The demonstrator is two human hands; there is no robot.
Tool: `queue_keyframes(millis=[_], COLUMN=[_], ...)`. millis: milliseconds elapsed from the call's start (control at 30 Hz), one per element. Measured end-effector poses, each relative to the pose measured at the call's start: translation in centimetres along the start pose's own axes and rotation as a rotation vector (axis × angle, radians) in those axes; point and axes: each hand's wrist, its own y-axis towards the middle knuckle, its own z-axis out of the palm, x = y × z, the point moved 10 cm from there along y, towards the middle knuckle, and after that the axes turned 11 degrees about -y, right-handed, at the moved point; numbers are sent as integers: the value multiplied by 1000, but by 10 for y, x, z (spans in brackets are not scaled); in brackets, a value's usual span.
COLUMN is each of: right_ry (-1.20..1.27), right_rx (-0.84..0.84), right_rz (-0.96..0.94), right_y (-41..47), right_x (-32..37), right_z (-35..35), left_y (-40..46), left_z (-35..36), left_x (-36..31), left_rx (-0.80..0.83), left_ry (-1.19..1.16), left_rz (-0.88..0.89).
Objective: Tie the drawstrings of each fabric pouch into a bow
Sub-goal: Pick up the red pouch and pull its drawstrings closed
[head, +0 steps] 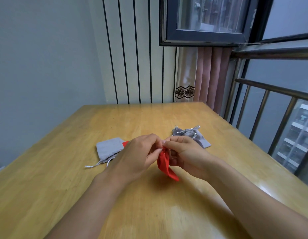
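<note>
Both hands, left hand (139,152) and right hand (182,152), are pinching the red pouch (164,165) neck; uneven pulling is risking a slipped bow.

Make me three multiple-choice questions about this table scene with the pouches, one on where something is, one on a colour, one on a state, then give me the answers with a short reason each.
1. Where do the grey pouches with knotted strings lie?
A. To the right of the hands, farther back on the table
B. On the windowsill
C. Under the left forearm

2. What colour is the pouch held between the hands?
A. Grey
B. Red
C. Green

3. How do the strings of the grey pouch on the left look?
A. Tied in a bow
B. Cut off
C. Loose, trailing on the table

Answers
1. A: they sit on the wooden table beyond the right hand.
2. B: the red pouch hangs from the fingertips of the left hand and the right hand.
3. C: its white strings lie untied along the tabletop.
</note>
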Motion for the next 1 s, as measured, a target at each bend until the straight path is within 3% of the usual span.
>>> queue_keyframes(millis=[300,533,767,1000], right_ry=[-42,18,33,-144], right_rx=[-196,-155,-194,-351], right_rz=[-55,-28,-2,-45], right_y=[-2,-1,-2,-9], right_x=[10,4,2,15], right_z=[-24,-15,-19,-32], left_y=[0,-4,-6,-5], left_z=[-5,-4,-19,-18], left_x=[31,37,28,36], left_rx=[-114,-128,-297,-382], left_ry=[-104,-284,-193,-177], left_rz=[-165,-185,-88,-173])
